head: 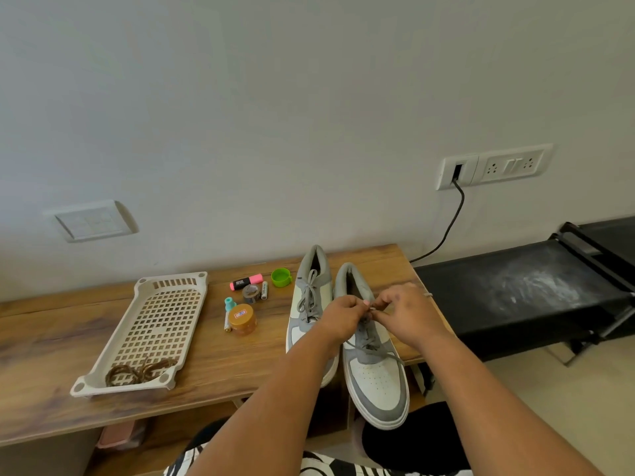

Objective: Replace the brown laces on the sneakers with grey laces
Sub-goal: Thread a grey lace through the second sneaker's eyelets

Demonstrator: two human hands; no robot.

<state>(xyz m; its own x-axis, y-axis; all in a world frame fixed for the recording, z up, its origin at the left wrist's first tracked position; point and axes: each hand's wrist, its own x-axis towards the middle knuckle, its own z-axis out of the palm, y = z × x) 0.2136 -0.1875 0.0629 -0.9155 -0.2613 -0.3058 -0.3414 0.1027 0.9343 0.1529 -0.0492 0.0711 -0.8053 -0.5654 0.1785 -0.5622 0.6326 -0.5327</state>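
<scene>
Fingers of left hand [343, 312] and right hand [405, 312] pinch grey lace [369, 341]; jar [242, 319] label unreadable.

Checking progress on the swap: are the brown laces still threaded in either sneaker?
No. The brown laces lie bundled in the white tray, and both sneakers carry grey laces.

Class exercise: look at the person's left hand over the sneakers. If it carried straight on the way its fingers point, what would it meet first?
The left hand points rightward, fingertips pinching the grey lace over the right-side sneaker. Going straight on, it would almost at once meet the right hand, whose fingertips work the same spot. Depth is hard to judge.
</scene>
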